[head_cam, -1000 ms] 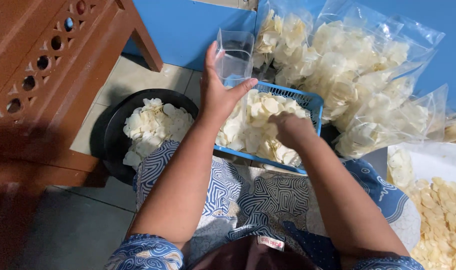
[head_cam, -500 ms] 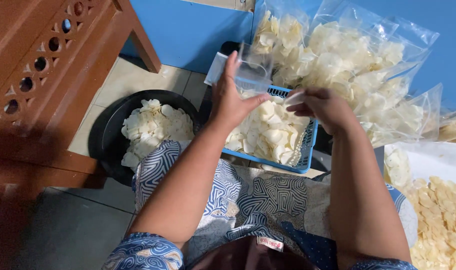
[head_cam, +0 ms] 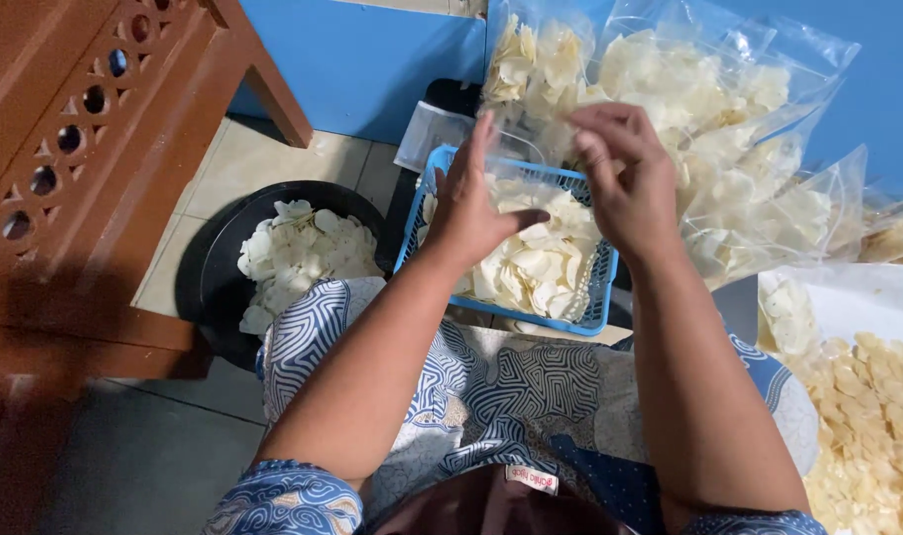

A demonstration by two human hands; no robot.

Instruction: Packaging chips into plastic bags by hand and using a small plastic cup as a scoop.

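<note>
My left hand [head_cam: 474, 203] holds a small clear plastic bag [head_cam: 519, 163] upright over a blue plastic basket [head_cam: 412, 233] full of pale round crackers [head_cam: 541, 267]. My right hand [head_cam: 625, 178] is raised beside the bag's mouth with its fingers curled. Its back faces me, so whatever is in its palm is hidden. The basket rests by my knees on a blue patterned cloth [head_cam: 501, 386].
A black basin [head_cam: 206, 267] of crackers sits on the tiled floor at left, beside a brown wooden bench [head_cam: 75, 159]. Several filled clear bags [head_cam: 689, 89] lean on the blue wall behind. Flat empty bags [head_cam: 427, 129] lie behind the basket. Yellowish crackers [head_cam: 868, 426] are heaped at right.
My right hand scooped crackers from the basket and rose to the bag's mouth. My left hand lowered the bag slightly and shifted right. The view has drifted a little.
</note>
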